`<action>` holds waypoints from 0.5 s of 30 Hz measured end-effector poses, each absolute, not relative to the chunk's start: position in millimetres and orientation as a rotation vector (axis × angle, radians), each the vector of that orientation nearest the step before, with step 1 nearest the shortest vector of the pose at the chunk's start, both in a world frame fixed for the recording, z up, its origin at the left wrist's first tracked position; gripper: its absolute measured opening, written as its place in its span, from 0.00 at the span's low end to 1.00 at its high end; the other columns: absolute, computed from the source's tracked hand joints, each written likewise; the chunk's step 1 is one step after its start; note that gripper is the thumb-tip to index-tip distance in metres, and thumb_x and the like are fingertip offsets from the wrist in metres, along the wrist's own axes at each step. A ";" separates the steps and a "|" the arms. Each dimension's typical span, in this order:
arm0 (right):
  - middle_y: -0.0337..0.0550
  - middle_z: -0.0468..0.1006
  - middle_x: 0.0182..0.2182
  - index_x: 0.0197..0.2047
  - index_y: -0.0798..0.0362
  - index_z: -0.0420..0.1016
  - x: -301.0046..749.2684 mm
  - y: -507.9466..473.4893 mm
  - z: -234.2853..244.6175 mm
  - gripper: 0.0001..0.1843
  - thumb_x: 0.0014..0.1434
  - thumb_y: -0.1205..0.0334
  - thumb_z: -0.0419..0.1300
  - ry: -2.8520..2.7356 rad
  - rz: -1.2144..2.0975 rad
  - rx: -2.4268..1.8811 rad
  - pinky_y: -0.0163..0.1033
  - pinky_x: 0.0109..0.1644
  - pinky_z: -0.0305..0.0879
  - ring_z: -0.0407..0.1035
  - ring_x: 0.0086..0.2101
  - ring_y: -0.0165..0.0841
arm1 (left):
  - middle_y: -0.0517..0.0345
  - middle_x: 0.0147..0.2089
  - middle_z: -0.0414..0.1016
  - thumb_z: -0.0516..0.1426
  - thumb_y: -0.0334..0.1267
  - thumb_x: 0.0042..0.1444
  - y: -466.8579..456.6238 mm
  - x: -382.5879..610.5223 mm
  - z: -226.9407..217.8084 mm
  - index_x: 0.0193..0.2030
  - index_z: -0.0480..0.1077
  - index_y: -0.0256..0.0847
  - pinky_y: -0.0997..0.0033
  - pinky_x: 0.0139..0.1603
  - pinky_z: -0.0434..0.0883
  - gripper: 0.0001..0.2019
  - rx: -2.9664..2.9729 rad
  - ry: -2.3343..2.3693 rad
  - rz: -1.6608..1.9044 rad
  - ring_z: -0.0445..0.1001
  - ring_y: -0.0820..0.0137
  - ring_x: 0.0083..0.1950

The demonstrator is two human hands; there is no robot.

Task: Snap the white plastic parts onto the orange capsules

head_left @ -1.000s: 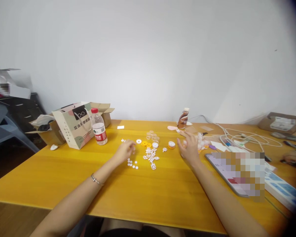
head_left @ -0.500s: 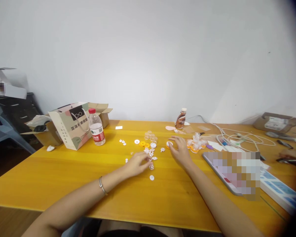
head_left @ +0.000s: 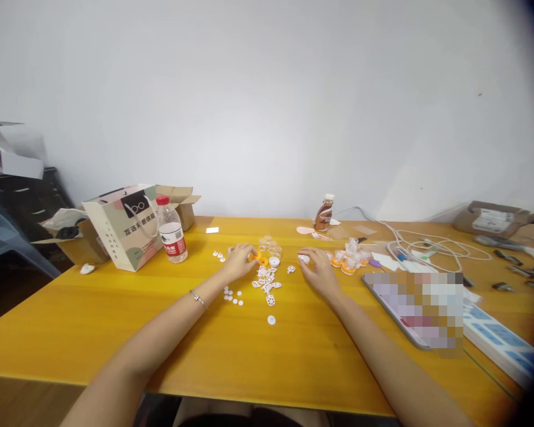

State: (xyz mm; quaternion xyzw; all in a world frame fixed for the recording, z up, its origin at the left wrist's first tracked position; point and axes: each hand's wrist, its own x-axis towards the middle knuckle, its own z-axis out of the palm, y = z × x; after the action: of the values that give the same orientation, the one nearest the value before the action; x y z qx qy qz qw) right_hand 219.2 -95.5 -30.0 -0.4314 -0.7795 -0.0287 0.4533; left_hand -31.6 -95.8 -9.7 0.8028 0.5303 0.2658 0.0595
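Note:
On the yellow table (head_left: pixel 115 320) lies a scatter of small white plastic parts (head_left: pixel 267 283) and small white discs (head_left: pixel 232 295). My left hand (head_left: pixel 240 261) reaches over them with fingers curled on a yellow ring (head_left: pixel 258 257). My right hand (head_left: pixel 318 270) rests on the table with its fingers closed around a small white and orange round piece (head_left: pixel 303 258). One white disc (head_left: pixel 271 320) lies alone nearer to me. Clear rings (head_left: pixel 270 243) sit behind the yellow ring.
A paper bag (head_left: pixel 120 228), a water bottle (head_left: pixel 171 230) and cardboard boxes (head_left: pixel 180 204) stand at the left. A brown drink bottle (head_left: pixel 323 213) is at the back. Orange assembled pieces (head_left: pixel 349 261), cables (head_left: pixel 431 246), a tablet (head_left: pixel 416 305) and tools (head_left: pixel 511 270) lie at the right.
My left hand moved from the white parts forward onto the yellow ring. My right hand shifted slightly left and closed on the round piece. One white disc now lies alone near me.

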 end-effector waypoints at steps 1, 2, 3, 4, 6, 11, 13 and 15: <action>0.47 0.70 0.40 0.39 0.51 0.68 218.8 -95.8 -29.8 0.09 0.56 0.60 0.51 -1.924 -0.071 -1.062 0.46 0.49 0.57 0.63 0.44 0.38 | 0.55 0.44 0.70 0.54 0.41 0.52 -105.6 -32.5 -5.5 0.39 0.65 0.41 0.63 0.52 0.56 0.09 2.440 1.534 0.818 0.64 0.65 0.49; 0.47 0.70 0.40 0.39 0.51 0.68 218.2 -96.1 -29.6 0.09 0.56 0.60 0.51 -1.925 -0.071 -1.059 0.46 0.49 0.57 0.63 0.44 0.38 | 0.56 0.45 0.69 0.54 0.42 0.52 -117.0 -33.5 -1.3 0.41 0.64 0.42 0.66 0.51 0.57 0.11 2.457 1.388 0.822 0.65 0.67 0.49; 0.47 0.70 0.40 0.39 0.51 0.68 217.5 -96.4 -29.4 0.09 0.56 0.60 0.51 -1.925 -0.072 -1.056 0.46 0.49 0.57 0.63 0.44 0.38 | 0.56 0.46 0.69 0.54 0.43 0.51 -129.2 -34.6 2.7 0.43 0.63 0.42 0.67 0.51 0.57 0.13 2.473 1.217 0.816 0.65 0.68 0.48; 0.46 0.70 0.40 0.39 0.50 0.68 216.8 -96.8 -29.2 0.09 0.56 0.60 0.51 -1.927 -0.074 -1.053 0.46 0.49 0.57 0.63 0.43 0.38 | 0.56 0.46 0.69 0.55 0.44 0.50 -141.8 -35.5 5.9 0.44 0.63 0.42 0.69 0.50 0.57 0.15 2.504 1.051 0.747 0.65 0.68 0.48; 0.46 0.70 0.39 0.39 0.51 0.68 215.1 -97.5 -29.1 0.09 0.56 0.60 0.51 -1.933 -0.076 -1.046 0.46 0.48 0.57 0.63 0.43 0.38 | 0.56 0.46 0.68 0.56 0.45 0.50 -164.5 -35.7 9.1 0.46 0.62 0.43 0.68 0.51 0.56 0.17 2.544 0.866 0.624 0.64 0.68 0.49; 0.46 0.71 0.39 0.38 0.51 0.68 212.9 -97.4 -29.6 0.09 0.55 0.60 0.51 -1.946 -0.059 -1.045 0.45 0.48 0.57 0.63 0.43 0.38 | 0.56 0.44 0.70 0.56 0.47 0.49 -190.1 -26.9 -0.5 0.45 0.63 0.43 0.66 0.52 0.54 0.17 2.617 0.808 0.497 0.65 0.66 0.48; 0.47 0.71 0.39 0.38 0.51 0.68 213.0 -97.6 -28.7 0.09 0.55 0.60 0.51 -1.944 -0.048 -1.041 0.45 0.48 0.57 0.63 0.43 0.37 | 0.56 0.44 0.70 0.57 0.47 0.48 -189.9 -24.0 -4.4 0.44 0.64 0.43 0.65 0.52 0.54 0.18 2.639 0.803 0.469 0.65 0.66 0.48; 0.47 0.70 0.39 0.38 0.52 0.68 212.8 -99.7 -26.3 0.09 0.55 0.59 0.51 -1.940 -0.034 -1.032 0.44 0.48 0.57 0.63 0.42 0.37 | 0.56 0.44 0.70 0.58 0.50 0.46 -186.0 -26.2 -5.3 0.44 0.64 0.44 0.65 0.52 0.54 0.20 2.637 0.804 0.479 0.65 0.65 0.48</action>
State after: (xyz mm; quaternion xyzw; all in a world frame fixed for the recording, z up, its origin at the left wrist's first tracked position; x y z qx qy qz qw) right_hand 212.8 -99.7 -26.3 -0.4183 -0.7862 -0.0136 0.4546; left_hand -26.2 -186.0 -5.3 0.9286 0.2830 0.1686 0.1708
